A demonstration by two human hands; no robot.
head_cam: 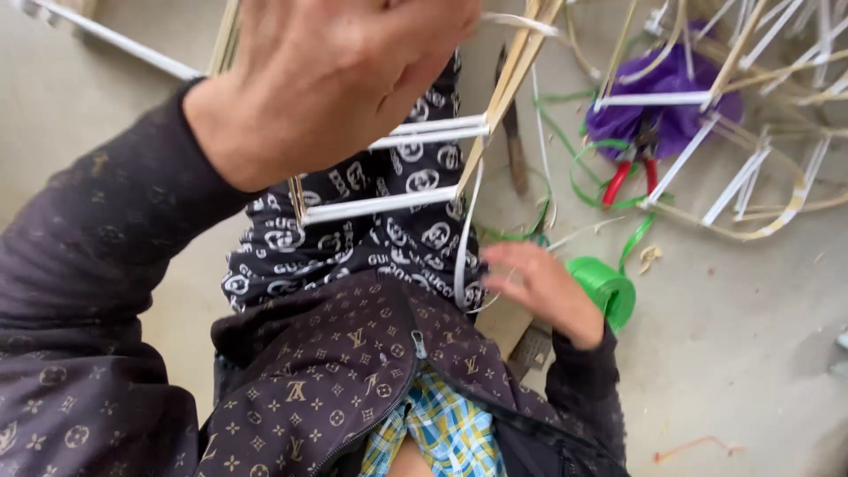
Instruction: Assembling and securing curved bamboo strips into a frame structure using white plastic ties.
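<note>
Head view, near to far: the left hand point(327, 79) closes its grip on a bamboo frame point(415, 168) over the lap; the right hand point(539, 287), blurred with its grip unclear, sits beside a green ribbon spool point(608, 287); red-handled pliers point(632, 172) and purple cloth point(671, 106) lie on the floor beyond.

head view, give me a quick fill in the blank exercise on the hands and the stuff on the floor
1. The left hand grips a frame made of thin ____ sticks wrapped with white strips.
2. The right hand rests beside a spool of ____ ribbon.
3. The pliers on the floor have ____ handles.
4. The pliers lie partly on a ____ bag.

Missing words: bamboo; green; red; purple
</note>
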